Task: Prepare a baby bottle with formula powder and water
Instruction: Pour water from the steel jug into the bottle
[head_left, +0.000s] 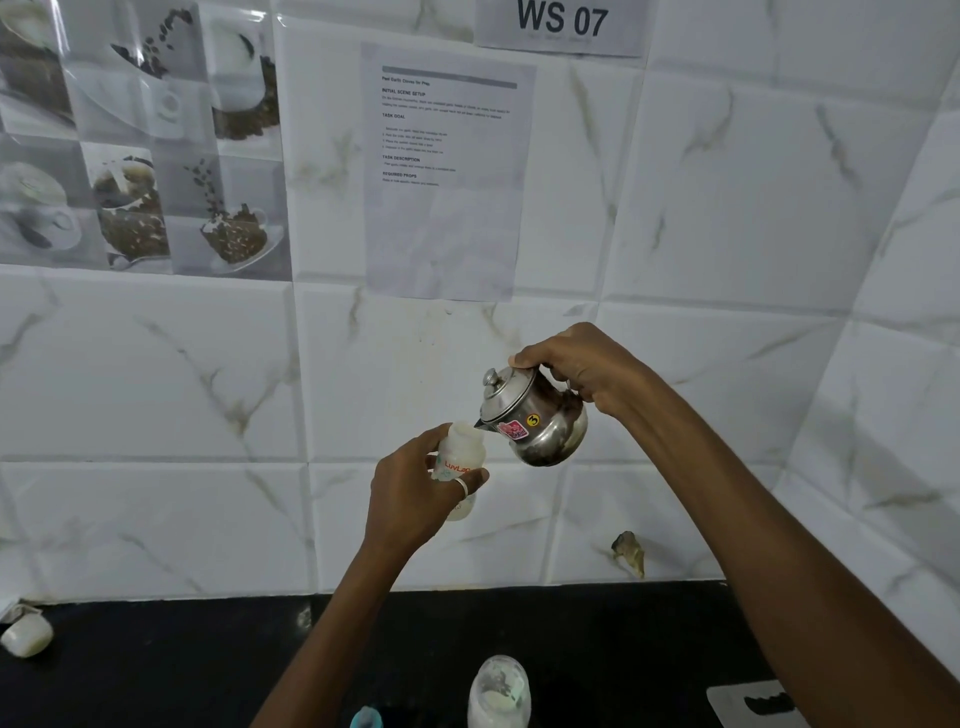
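Note:
My left hand (415, 493) grips a small translucent baby bottle (462, 457) with red lettering, held up in the air with its open mouth on top. My right hand (582, 369) holds a small steel kettle (540, 421) by its handle. The kettle is tilted left, and its spout tip sits right at the bottle's mouth. A thumb rests near the kettle's lid. No stream of water is visible. On the black counter (623, 649) below stands a clear jar (500, 693) coated inside with white powder.
A white cap-like piece (27, 635) lies at the counter's far left. A blue object (366, 719) peeks in at the bottom edge, and a grey-white item (758, 704) lies at the bottom right. Marbled white tiles form the back and right walls.

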